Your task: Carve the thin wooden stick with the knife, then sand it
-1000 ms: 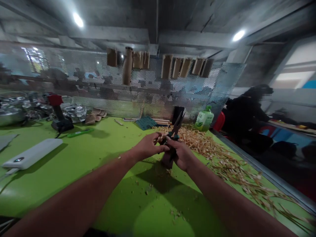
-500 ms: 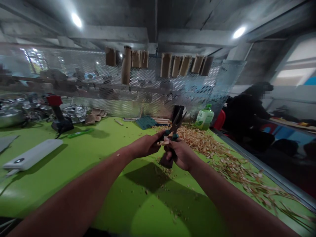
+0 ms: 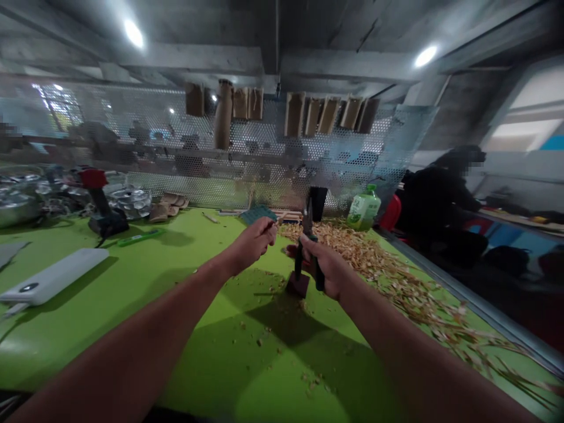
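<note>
My right hand [image 3: 328,264] is closed around the dark green handles of a pair of shears [image 3: 308,220]; their dark blades point up and away, and the handles are spread apart. Below them a small dark reddish-brown block [image 3: 298,285] rests on the green tabletop. To the left, my left hand [image 3: 254,242] is closed, its fingers pinching what looks like a thin pale strip [image 3: 281,218]. The two hands are apart. Beyond the right hand lies a heap of pale shavings and strips [image 3: 352,244], and small crumbs lie scattered under both hands.
A white power bank [image 3: 57,275], a green pen-like tool [image 3: 140,237] and a red-and-black power drill [image 3: 99,200] are at the left. A green-labelled bottle [image 3: 364,208] and a teal pad [image 3: 258,214] stand toward the perforated screen. A person [image 3: 434,194] sits at the right.
My left hand has moved left and up, away from the shears. The shears, held in my right hand, have turned more upright, and their blades look closer together.
</note>
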A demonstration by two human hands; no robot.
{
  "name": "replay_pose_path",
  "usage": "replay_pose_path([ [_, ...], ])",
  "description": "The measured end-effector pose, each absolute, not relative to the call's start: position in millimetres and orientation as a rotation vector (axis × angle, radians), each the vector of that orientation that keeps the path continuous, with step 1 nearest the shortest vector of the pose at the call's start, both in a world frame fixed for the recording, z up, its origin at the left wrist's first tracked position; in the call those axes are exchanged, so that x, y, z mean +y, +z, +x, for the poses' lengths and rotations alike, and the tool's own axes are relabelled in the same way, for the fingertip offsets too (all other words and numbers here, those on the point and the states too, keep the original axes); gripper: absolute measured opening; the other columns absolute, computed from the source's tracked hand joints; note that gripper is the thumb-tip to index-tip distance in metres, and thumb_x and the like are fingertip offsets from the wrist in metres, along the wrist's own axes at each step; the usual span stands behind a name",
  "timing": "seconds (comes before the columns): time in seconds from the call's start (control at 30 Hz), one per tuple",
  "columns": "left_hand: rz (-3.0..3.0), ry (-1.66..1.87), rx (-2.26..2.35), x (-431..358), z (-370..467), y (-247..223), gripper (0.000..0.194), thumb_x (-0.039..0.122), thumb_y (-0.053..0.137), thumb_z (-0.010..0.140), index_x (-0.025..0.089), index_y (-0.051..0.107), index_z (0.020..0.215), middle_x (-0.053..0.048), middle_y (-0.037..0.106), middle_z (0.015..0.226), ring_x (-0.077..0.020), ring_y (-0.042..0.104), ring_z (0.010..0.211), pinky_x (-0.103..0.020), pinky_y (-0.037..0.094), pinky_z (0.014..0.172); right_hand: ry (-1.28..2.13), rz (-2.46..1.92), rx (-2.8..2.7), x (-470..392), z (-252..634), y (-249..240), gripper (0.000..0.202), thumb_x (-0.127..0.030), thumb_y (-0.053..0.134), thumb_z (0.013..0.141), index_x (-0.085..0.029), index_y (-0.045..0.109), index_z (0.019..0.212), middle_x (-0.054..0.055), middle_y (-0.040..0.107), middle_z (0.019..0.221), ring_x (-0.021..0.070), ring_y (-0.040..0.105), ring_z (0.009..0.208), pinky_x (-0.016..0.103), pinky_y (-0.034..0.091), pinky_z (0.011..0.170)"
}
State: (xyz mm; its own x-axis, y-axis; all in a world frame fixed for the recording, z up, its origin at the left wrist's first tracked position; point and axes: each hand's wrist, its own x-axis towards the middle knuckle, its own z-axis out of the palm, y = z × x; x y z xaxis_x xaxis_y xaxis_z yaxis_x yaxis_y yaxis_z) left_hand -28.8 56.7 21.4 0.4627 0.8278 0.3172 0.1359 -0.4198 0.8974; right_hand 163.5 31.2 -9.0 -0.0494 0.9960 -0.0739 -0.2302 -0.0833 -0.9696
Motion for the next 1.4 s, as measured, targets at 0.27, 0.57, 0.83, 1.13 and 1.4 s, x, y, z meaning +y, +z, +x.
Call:
replay_pose_path([
  [0.27, 2.326, 1.165, 0.988, 57.9, -30.7, 21.2, 0.029, 0.03, 0.049, 0.089, 0.017, 0.055, 0.064, 0.002, 0.05, 0.057, -0.0106, 0.043, 0.054, -0.024, 0.031, 0.053, 1.384, -1.155, -1.196, 22.3, 155.8, -14.2, 0.027, -0.036, 0.079, 0.065, -0.016, 0.07, 0.08, 0.008, 0.073, 0.086, 0.0189, 0.065, 0.073, 0.027, 0.048, 0.055],
  [0.57, 2.723, 1.182, 1.404, 56.3, -33.4, 24.9, 0.024, 0.027, 0.049, 0.09, 0.018, 0.072, 0.09, -0.006, 0.064, 0.077, -0.0184, 0.056, 0.07, -0.026, 0.034, 0.057, 1.351, -1.23, -1.206, 21.1, 152.6, -12.7, 0.024, -0.035, 0.077, 0.065, -0.015, 0.07, 0.076, 0.008, 0.07, 0.082, 0.0147, 0.06, 0.065, 0.023, 0.044, 0.05],
  [0.83, 2.909, 0.961, 1.537, 41.7, -28.1, 30.5, 0.027, 0.026, 0.044, 0.092, 0.018, 0.07, 0.087, -0.007, 0.064, 0.075, -0.0198, 0.057, 0.067, -0.028, 0.034, 0.055, 1.345, -1.266, -1.233, 17.6, 147.9, -14.0, 0.029, -0.039, 0.078, 0.066, -0.017, 0.061, 0.07, 0.0, 0.057, 0.059, 0.0101, 0.046, 0.045, 0.025, 0.042, 0.04],
  [1.13, 2.885, 0.834, 1.577, 38.0, -28.6, 32.2, 0.031, 0.027, 0.041, 0.093, 0.018, 0.071, 0.094, -0.007, 0.066, 0.08, -0.0187, 0.058, 0.069, -0.029, 0.039, 0.059, 1.248, -1.322, -1.266, 18.6, 149.8, -8.1, 0.024, -0.037, 0.065, 0.078, -0.014, 0.065, 0.08, 0.008, 0.067, 0.08, 0.0141, 0.059, 0.065, 0.024, 0.048, 0.054],
  [1.4, 2.862, 0.942, 1.578, 35.1, -28.1, 33.8, 0.029, 0.027, 0.042, 0.093, 0.018, 0.07, 0.09, -0.006, 0.065, 0.08, -0.0183, 0.058, 0.071, -0.028, 0.036, 0.057, 1.237, -1.342, -1.3, 20.3, 150.9, -11.3, 0.031, -0.045, 0.068, 0.074, -0.014, 0.062, 0.079, 0.006, 0.065, 0.079, 0.011, 0.052, 0.055, 0.025, 0.044, 0.05],
])
